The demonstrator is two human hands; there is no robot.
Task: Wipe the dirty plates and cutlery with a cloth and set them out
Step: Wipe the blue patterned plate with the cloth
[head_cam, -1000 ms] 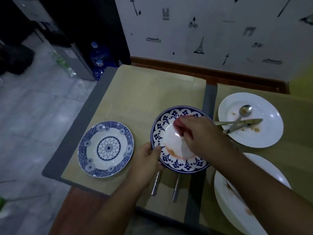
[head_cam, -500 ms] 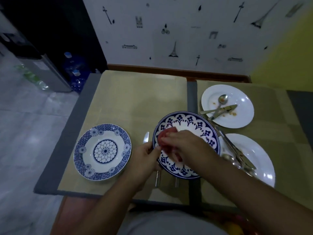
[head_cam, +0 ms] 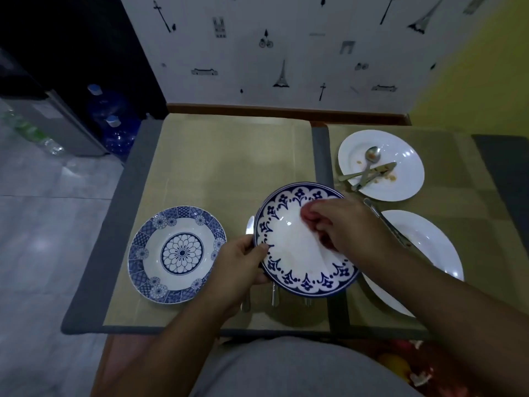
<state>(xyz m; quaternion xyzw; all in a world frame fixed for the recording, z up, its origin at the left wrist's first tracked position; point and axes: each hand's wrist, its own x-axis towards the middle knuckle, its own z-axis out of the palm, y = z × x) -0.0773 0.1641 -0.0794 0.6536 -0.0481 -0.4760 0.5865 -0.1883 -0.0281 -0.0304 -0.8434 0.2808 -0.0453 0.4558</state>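
Note:
A blue-rimmed plate (head_cam: 289, 247) is held tilted above the mat, its left edge gripped by my left hand (head_cam: 242, 262). My right hand (head_cam: 343, 227) presses a pale, red-stained cloth (head_cam: 312, 245) against the plate's inner surface. A clean blue patterned plate (head_cam: 176, 253) lies flat to the left. Cutlery handles (head_cam: 274, 296) stick out from under the held plate, and a knife tip (head_cam: 249, 224) shows at its left. At the far right, a dirty white plate (head_cam: 400, 156) carries a spoon (head_cam: 370, 159) and knife. A nearer white plate (head_cam: 423, 239) bears more cutlery, partly hidden by my right arm.
Beige placemats (head_cam: 229, 156) with grey borders cover the table, which ends at the wall behind. Water bottles (head_cam: 114, 116) and a grey appliance stand on the floor at the left. The table's near edge runs just below my arms.
My right hand and cloth have moved from the plate's left side to its upper right. The plate's inner surface now looks clean of the orange smear seen earlier.

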